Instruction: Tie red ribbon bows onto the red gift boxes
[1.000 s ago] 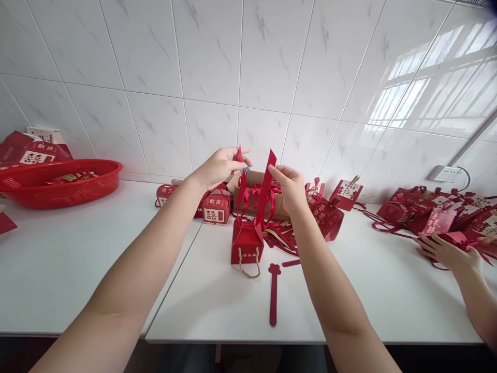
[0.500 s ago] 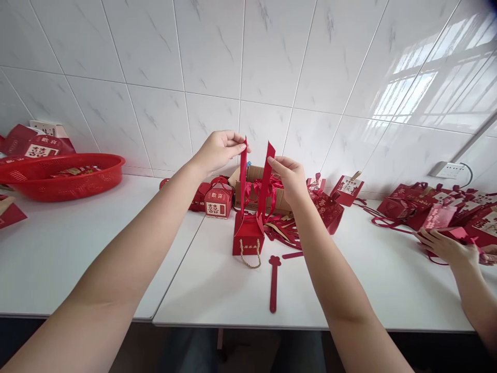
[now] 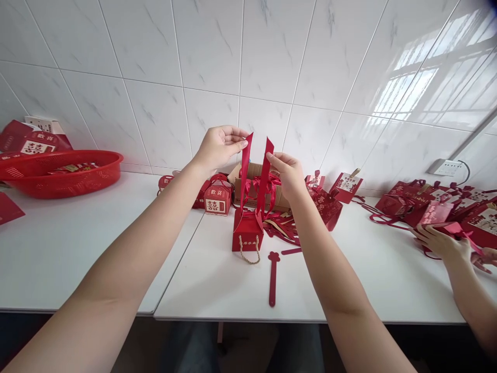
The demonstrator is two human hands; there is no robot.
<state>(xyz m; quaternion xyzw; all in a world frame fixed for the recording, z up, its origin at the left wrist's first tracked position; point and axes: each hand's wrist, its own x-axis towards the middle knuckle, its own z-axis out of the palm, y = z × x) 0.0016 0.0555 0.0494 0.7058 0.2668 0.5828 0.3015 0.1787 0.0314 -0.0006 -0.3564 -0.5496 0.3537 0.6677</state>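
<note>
White tiles (image 3: 209,52) back a white table (image 3: 186,295), on which a small red box (image 3: 247,233) stands upright in front of a carton (image 3: 254,170). Two ribbon tails rise from the top of the box, and each hand has one: the left hand (image 3: 221,147) pinches the left tail (image 3: 245,160) near its slanted tip between thumb and fingers, while the right hand (image 3: 288,171) pinches the right tail (image 3: 264,176) a little below its tip. As I judge it, the weak point is that fingertip hold: the ribbon looks smooth, so a sharp tug could let a tail slide out. If one side were pulled harder, the tails could end up uneven, or the box, which looks light and has no hand on it, could tip or skid. Sideways slack might also catch on the heap of strips (image 3: 285,228) just beside it. Relative to the grip, the box sits well below both hands and roughly midway between them, its rope handle (image 3: 249,260) drooping at the near face; only the tails link it to the fingers. One loose strip (image 3: 273,282) lies on the near side, apart from the box.
</note>
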